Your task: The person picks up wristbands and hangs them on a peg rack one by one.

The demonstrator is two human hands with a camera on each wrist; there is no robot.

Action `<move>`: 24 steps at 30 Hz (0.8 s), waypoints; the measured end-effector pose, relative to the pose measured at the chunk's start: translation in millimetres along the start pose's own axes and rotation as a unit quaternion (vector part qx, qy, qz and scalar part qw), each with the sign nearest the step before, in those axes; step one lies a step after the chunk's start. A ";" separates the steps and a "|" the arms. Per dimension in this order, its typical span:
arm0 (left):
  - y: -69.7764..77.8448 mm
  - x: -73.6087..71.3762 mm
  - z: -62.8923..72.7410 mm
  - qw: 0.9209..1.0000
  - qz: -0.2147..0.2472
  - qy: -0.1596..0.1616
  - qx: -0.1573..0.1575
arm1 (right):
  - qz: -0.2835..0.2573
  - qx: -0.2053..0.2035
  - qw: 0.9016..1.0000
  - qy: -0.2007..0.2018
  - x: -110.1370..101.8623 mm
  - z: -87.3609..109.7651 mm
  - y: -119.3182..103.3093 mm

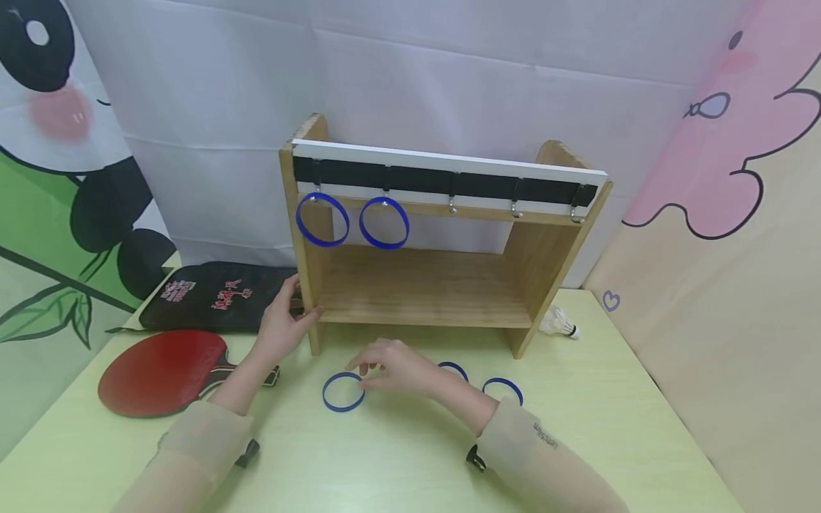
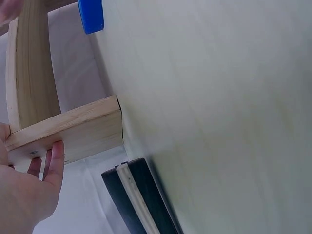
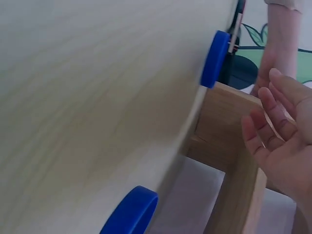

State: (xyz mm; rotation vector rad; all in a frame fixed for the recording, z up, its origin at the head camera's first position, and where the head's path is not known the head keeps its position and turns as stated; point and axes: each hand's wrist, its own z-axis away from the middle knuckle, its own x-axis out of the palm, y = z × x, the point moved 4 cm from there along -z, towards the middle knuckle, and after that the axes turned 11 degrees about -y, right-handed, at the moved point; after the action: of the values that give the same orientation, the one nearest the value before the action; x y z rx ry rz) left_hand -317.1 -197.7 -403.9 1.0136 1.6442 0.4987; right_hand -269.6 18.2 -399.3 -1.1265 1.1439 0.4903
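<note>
My left hand [image 1: 282,324] grips the left side panel of a small wooden shelf [image 1: 410,315], thumb at the front edge and fingers on its outer face. Over the table, my right hand [image 1: 398,367] hovers with loosely bent fingers, holding nothing. Just beside its fingertips lies a blue ring [image 1: 342,409]; the right wrist view shows a gap between them. Two more blue rings lie partly hidden behind the right arm, one near the wrist [image 1: 455,365] and another farther right [image 1: 503,380]. From the two leftmost hooks hang a blue ring [image 1: 327,244] and a second blue ring [image 1: 385,246].
A white rail with a black strip [image 1: 420,177] crosses the shelf top; its three right hooks hold nothing. At left lie a red table tennis paddle [image 1: 160,374] and a black case [image 1: 214,296]. A shuttlecock [image 1: 558,322] sits behind the shelf's right side.
</note>
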 end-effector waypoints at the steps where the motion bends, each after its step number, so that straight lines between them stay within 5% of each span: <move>1: 0.0 0.0 0.1 1.000 0.000 0.000 0.001 | 0.006 0.000 1.000 -0.012 2.7 -1.0 0.9; 12: 4.0 -1.2 0.8 1.000 0.001 -0.002 -0.003 | 0.051 -0.013 0.989 -0.138 26.5 -6.6 6.5; 24: 1.1 -1.5 0.7 1.000 0.004 -0.007 -0.002 | 0.080 -0.019 0.987 -0.138 37.0 -15.1 14.2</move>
State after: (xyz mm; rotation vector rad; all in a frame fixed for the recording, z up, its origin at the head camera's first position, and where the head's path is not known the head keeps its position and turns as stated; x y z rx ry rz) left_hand -315.9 -198.4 -402.5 1.0194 1.6271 0.4998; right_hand -273.4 2.6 -438.5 -0.9683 0.9879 0.7713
